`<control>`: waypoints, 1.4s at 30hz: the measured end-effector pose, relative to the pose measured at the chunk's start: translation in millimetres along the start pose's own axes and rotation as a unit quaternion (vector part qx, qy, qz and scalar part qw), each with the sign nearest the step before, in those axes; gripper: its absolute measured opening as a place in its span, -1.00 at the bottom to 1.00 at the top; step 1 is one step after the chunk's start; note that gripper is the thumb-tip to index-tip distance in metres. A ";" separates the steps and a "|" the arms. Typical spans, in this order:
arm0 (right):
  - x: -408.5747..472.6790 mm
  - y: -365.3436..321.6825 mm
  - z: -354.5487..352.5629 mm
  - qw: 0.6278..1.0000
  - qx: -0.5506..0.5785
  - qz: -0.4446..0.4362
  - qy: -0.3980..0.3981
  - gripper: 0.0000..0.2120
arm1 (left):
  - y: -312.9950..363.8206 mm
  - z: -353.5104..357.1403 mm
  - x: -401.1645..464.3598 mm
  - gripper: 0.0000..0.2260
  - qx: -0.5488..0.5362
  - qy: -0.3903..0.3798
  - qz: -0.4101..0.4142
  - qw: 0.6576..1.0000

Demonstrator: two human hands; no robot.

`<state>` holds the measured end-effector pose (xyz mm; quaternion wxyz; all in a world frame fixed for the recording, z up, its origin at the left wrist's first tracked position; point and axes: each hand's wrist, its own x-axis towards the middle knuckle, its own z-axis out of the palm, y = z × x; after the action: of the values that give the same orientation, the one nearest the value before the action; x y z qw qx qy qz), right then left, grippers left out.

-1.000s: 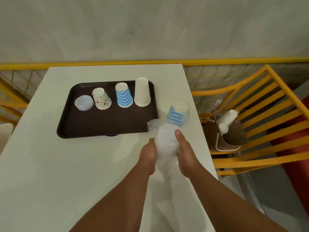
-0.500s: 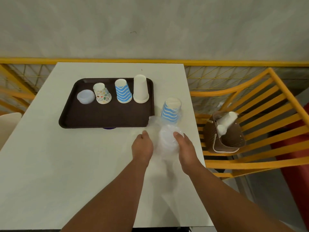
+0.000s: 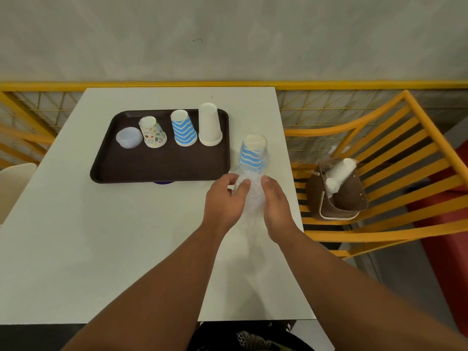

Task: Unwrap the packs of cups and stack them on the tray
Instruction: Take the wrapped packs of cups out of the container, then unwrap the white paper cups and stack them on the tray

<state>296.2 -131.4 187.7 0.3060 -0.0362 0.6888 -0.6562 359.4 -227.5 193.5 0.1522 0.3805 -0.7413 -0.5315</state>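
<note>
Hands (image 3: pixel 249 198) grip plastic wrap (image 3: pixel 249 196) below striped cups (image 3: pixel 252 155).

one dark tray (image 3: pixel 162 171) sits on one white surface (image 3: pixel 76 236). four groups of cups stand upside down on the tray: one clear plastic stack (image 3: pixel 129 137), one stack with small coloured prints (image 3: pixel 152 132), one blue-and-white zigzag stack (image 3: pixel 183 128) and one plain white stack (image 3: pixel 209 124). how many cups each stack holds cannot be told. off the tray stands one more blue-striped stack (image 3: pixel 253 156), partly in one clear plastic wrap (image 3: pixel 249 196). two hands are in view, the left hand (image 3: pixel 224 201) and the right hand (image 3: pixel 276 206). one orange chair (image 3: pixel 395 158) carries one brown bag (image 3: pixel 339 198).
</note>
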 end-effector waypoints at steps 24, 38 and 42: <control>33.8 -55.6 -37.6 0.983 0.007 -0.122 0.136 -0.67 | 103.7 9.4 34.7 -0.73 0.025 0.098 0.272 0.957; 155.4 -5.2 -241.4 0.968 0.007 -0.005 0.252 -0.71 | 121.1 269.2 73.4 -0.83 0.094 -0.044 0.193 0.976; 218.4 51.2 -299.4 0.966 -0.062 0.082 0.235 -0.54 | 55.2 331.7 103.6 -0.78 0.223 -0.074 0.114 0.965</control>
<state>-3.2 41.0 44.2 0.1853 0.1570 0.7814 -0.5748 59.3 -71.7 96.0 0.0677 0.2776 -0.8885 -0.3591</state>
